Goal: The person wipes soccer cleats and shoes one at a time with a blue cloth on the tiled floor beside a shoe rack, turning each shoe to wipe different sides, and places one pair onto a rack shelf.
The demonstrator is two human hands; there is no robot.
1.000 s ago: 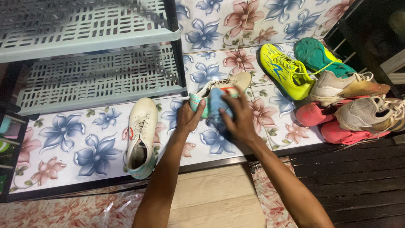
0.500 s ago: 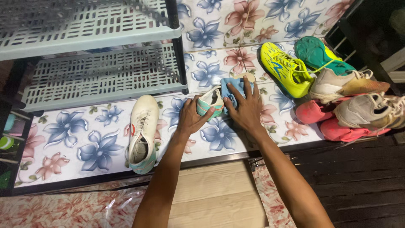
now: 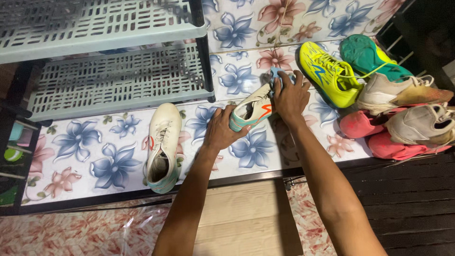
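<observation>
My left hand (image 3: 220, 130) grips the heel end of a cream football boot (image 3: 251, 109) with a teal sole and an orange mark, holding it just above the flowered tile floor (image 3: 109, 156). My right hand (image 3: 290, 97) presses a light blue cloth (image 3: 277, 76) against the boot's toe; most of the cloth is hidden under my fingers. The matching cream boot (image 3: 162, 144) lies on the tiles to the left, toe pointing away from me.
A grey slatted plastic shoe rack (image 3: 113, 80) with black posts stands at the upper left. A neon yellow boot (image 3: 329, 76), a green one (image 3: 369, 59) and several beige and pink shoes (image 3: 403, 121) are piled at the right. A wooden plank (image 3: 241, 218) lies below.
My right hand has slid the blue cloth from the middle of the boot up to its toe. The orange mark on the boot's side now shows. The left hand keeps its grip at the heel.
</observation>
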